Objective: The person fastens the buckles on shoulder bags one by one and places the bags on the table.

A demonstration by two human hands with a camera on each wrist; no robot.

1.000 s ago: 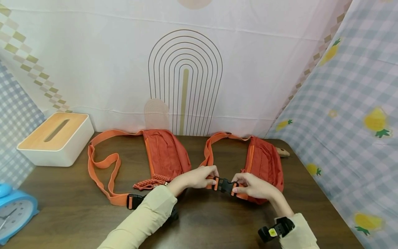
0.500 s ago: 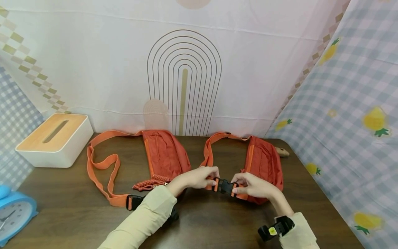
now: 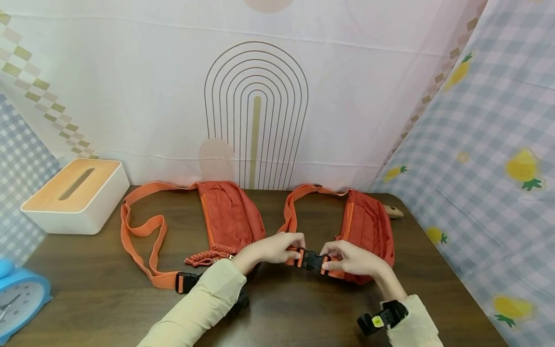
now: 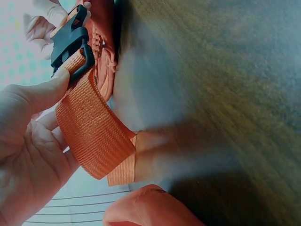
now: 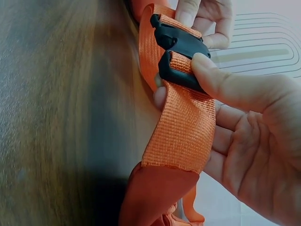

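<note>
Both hands hold a black side-release buckle (image 3: 311, 260) on the orange strap (image 5: 186, 125) of the right-hand red waist bag (image 3: 374, 224). My left hand (image 3: 275, 247) pinches the left buckle end and its webbing between thumb and fingers. On the other end, beside the bag, my right hand (image 3: 353, 260) pinches the buckle where the short webbing passes through. The two buckle halves sit together in line in both wrist views; whether they are fully latched I cannot tell. The buckle is raised a little above the table.
A second red waist bag (image 3: 231, 212) lies to the left, its strap (image 3: 158, 278) looped out and partly behind the left sleeve. A white tissue box (image 3: 104, 202) with a wooden lid stands at back left, a blue alarm clock (image 3: 26, 299) at front left. Cloth hangs behind.
The hands and buckle have shifted very slightly left in the head view, and the view itself has drifted a little. The grip on the buckle looks the same.
</note>
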